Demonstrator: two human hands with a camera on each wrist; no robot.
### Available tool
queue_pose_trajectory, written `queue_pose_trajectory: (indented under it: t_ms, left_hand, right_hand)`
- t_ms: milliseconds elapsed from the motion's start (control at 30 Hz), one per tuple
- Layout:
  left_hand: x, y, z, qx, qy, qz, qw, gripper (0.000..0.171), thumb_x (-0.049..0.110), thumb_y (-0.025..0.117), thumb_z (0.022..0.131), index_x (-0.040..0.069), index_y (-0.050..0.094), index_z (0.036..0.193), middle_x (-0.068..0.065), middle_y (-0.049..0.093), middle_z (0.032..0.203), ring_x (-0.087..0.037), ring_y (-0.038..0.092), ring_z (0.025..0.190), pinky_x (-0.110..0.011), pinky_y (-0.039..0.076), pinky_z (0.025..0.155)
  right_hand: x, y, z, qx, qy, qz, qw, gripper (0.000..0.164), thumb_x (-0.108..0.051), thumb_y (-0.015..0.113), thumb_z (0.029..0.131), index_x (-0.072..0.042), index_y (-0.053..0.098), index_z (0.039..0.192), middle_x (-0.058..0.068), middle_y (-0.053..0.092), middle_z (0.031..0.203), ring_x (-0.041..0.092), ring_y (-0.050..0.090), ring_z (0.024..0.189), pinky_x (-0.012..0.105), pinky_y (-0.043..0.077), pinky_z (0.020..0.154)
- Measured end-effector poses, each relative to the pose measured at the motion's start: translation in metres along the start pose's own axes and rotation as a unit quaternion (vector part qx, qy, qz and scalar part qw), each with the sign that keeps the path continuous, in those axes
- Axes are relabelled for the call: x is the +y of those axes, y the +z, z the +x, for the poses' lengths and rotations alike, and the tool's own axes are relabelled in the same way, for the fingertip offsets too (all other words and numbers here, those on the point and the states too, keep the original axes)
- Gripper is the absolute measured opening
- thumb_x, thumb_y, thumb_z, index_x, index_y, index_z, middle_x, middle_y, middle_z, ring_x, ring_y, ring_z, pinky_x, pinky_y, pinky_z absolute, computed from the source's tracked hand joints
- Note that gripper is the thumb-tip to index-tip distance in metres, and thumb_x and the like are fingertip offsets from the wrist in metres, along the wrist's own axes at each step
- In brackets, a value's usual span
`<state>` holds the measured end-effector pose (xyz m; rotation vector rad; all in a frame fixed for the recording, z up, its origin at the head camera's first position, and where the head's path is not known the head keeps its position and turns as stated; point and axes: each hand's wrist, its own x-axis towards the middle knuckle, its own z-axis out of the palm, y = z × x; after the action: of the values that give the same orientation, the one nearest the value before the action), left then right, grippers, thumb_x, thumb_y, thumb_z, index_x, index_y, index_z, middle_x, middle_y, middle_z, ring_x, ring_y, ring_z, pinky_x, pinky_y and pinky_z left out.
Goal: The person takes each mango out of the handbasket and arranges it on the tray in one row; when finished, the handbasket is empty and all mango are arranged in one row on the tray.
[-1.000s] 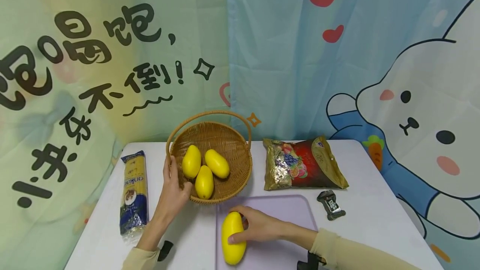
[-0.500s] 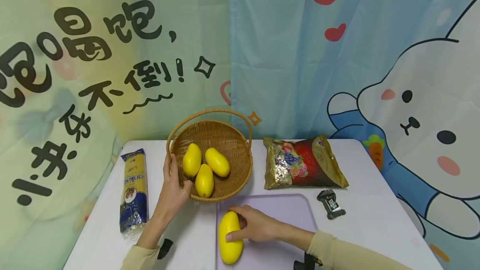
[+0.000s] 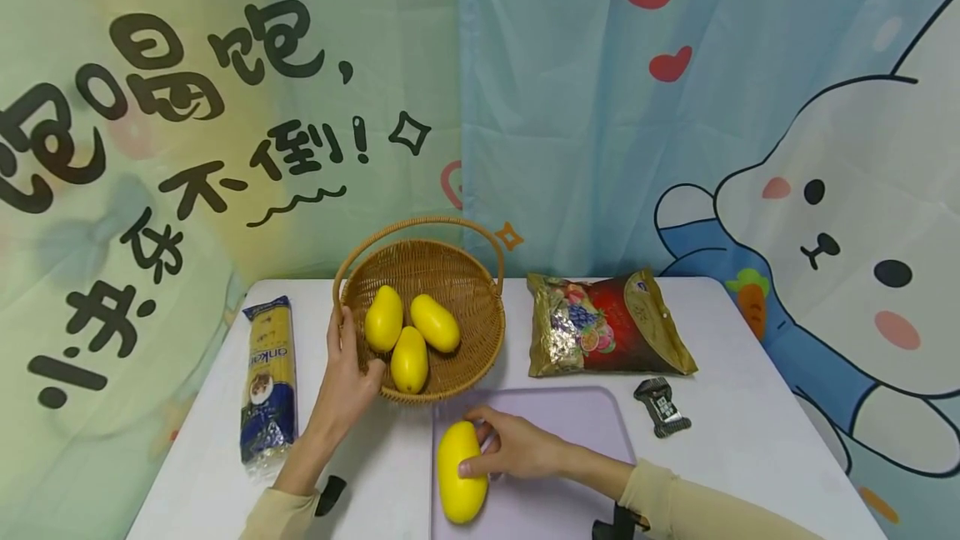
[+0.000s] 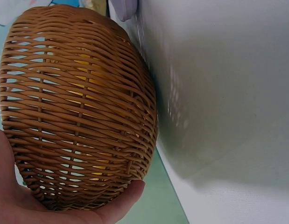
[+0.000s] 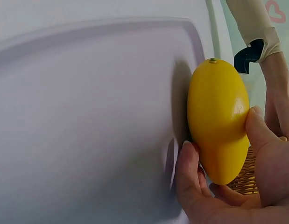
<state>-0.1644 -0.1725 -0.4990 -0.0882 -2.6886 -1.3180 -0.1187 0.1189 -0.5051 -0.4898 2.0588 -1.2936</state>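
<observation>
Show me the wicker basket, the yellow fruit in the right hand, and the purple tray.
Wicker basket [image 3: 471, 315]: head view, bare inner wall, right side.
Held yellow fruit [image 5: 218, 109]: right wrist view, middle of its body.
Purple tray [image 3: 573, 415]: head view, bare surface near the far edge.

White table [image 3: 750, 457], with items on its top, left to right: yellow-blue pack [image 3: 270, 386], lengthwise near the left edge; basket [image 3: 468, 290], tilted, toward the rear; lilac tray [image 3: 577, 423], flat, its near end cut off in the head view; gold-red bag [image 3: 609, 323], rear right; black packet [image 3: 662, 408], just in front of the bag.
</observation>
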Motion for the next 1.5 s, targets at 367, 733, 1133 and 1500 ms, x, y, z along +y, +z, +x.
queue_pose_trajectory:
  t_ms: [367, 733, 1133, 1500]
  left_hand:
    - [-0.001, 0.000, 0.001, -0.001, 0.001, -0.010, 1.0000, 0.094, 0.012, 0.055, 0.093, 0.015, -0.007, 0.164, -0.003, -0.020, 0.170, -0.037, 0.040, 0.134, -0.044, 0.043, 0.087]
    - [-0.001, 0.000, 0.001, 0.002, 0.001, -0.002, 1.0000, 0.094, 0.011, 0.056, 0.092, 0.014, -0.006, 0.164, -0.008, -0.017, 0.170, -0.038, 0.043, 0.130, -0.042, 0.044, 0.082]
    - [0.000, -0.001, 0.001, 0.001, 0.001, -0.004, 1.0000, 0.094, 0.012, 0.055, 0.093, 0.016, -0.007, 0.164, -0.005, -0.019, 0.170, -0.039, 0.042, 0.132, -0.042, 0.045, 0.083]
    - [0.002, -0.001, -0.002, -0.007, -0.004, -0.014, 0.9999, 0.095, 0.013, 0.056, 0.093, 0.015, -0.007, 0.164, -0.004, -0.020, 0.170, -0.039, 0.039, 0.136, -0.043, 0.046, 0.086]
  right_hand:
    - [-0.003, -0.004, -0.004, 0.018, 0.000, -0.049, 0.999, 0.073, -0.035, 0.078, 0.088, -0.002, 0.048, 0.145, 0.008, 0.062, 0.117, 0.015, 0.064, 0.095, 0.027, 0.054, 0.075]
    - [-0.013, -0.020, -0.018, 0.040, -0.013, -0.091, 0.995, 0.075, -0.040, 0.078, 0.088, -0.001, 0.047, 0.145, 0.014, 0.062, 0.125, 0.022, 0.063, 0.102, 0.029, 0.051, 0.083]
    - [-0.062, -0.060, -0.032, 0.058, -0.078, -0.199, 0.975, 0.054, -0.040, 0.074, 0.091, -0.013, 0.061, 0.135, -0.001, 0.066, 0.117, 0.014, 0.065, 0.097, 0.025, 0.054, 0.082]
    - [-0.123, -0.098, 0.003, 0.109, -0.127, -0.247, 0.955, 0.068, -0.037, 0.074, 0.092, -0.018, 0.047, 0.151, 0.004, 0.052, 0.149, 0.025, 0.053, 0.130, 0.046, 0.048, 0.104]
